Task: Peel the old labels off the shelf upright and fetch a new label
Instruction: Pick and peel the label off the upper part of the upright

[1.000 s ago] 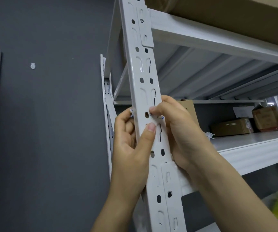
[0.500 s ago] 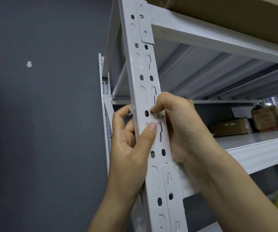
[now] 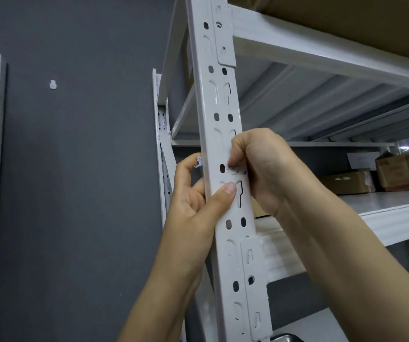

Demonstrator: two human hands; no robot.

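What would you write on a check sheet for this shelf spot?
Surface: shelf board, grey, behind the post.
Job's things: shelf upright, white; torn old label stuck beside a hole; no new label seen.
Clutter: paper scrap at the left fingertips; cardboard boxes on the board.
Hands: left hand grips the shelf upright, thumb on its front; right hand picks at the old label.
Cables: nothing seen.
Surroundings: dark grey wall with a small white hook.

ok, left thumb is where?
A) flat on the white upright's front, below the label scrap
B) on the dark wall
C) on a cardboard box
A: left hand wraps the white perforated metal shelf upright, thumb flat on its front below the scribbled paper label remnant that the right hand picks at.
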